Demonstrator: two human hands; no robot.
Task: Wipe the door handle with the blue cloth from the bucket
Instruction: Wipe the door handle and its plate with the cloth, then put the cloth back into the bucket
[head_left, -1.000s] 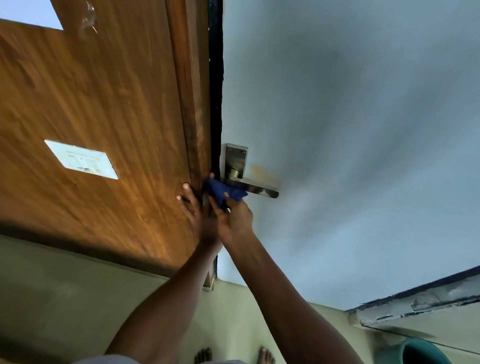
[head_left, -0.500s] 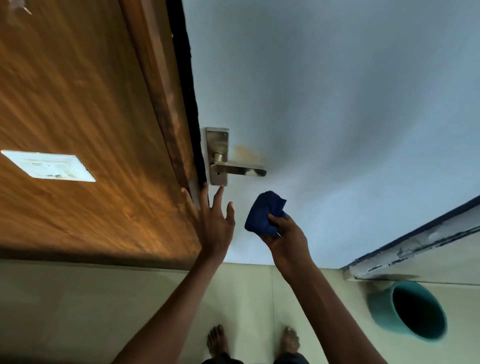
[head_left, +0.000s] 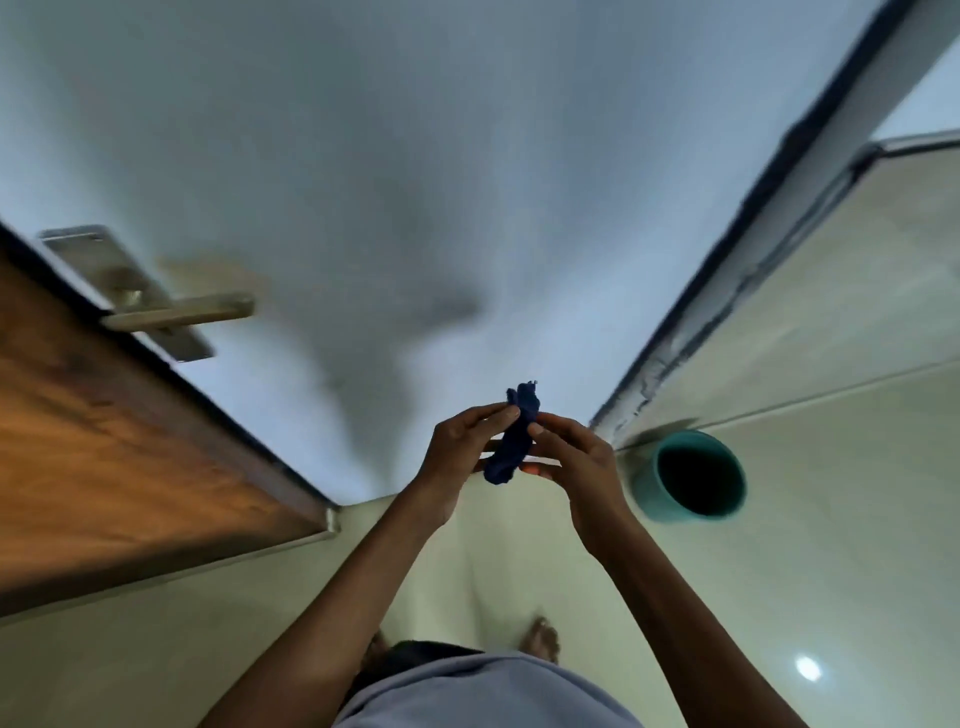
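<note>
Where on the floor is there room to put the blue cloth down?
Bare tile lies right of the teal bucket, and more between the wooden door and the person's feet. It is crowded in the middle, where the left hand and right hand pinch the blue cloth, with the feet under them, and beside the bucket by the door frame.

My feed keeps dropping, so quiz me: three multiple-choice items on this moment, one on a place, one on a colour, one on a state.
1. Where is the bucket?
A. on the floor by the door's right edge
B. hung on the door handle
C. in the hands

2. What colour is the cloth?
A. white
B. dark blue
C. red

3. What touches the door handle?
A. the cloth
B. a hand
C. nothing

Answers: 1 A, it stands on the tiles; 2 B, dark blue; 3 C, left hand and right hand hold the cloth well away.
</note>
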